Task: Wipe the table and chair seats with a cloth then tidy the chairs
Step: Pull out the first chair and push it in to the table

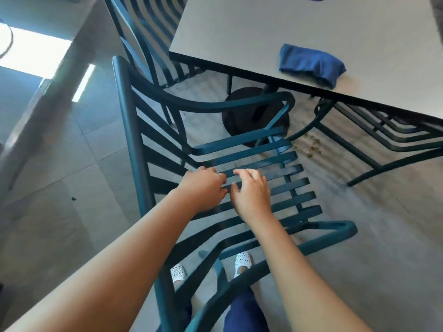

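While the left hand (pixel 203 185) curls its fingers down over one of the seat slats, seemingly gripping it, the right hand (pixel 251 190) hovers just beside it with fingers loosely bent and spread, thumb apart, holding nothing; whether its fingertips touch the slats cannot be told. Both hands sit close together, almost touching, above the middle of the seat of the nearest teal chair (pixel 263 164), a metal armchair of flat slats seen from behind its backrest. Both bare forearms reach in from the near edge, over the curved top rail of the backrest. Below, between the slats, two feet in white perforated shoes (pixel 243 261) stand on the grey floor.

Far and to the right of the hands, the blue cloth (pixel 311 64) lies bunched on the light table (pixel 287 27), near its near edge and well apart from both hands. The table's dark round base (pixel 239 116) shows beyond the chair's arm. A second teal chair (pixel 143 32) stands at the far left, its seat under the table, and a third chair (pixel 383 130) is tucked under at the right. Small brownish crumbs (pixel 311 149) lie on the floor between the nearest chair and the right one.
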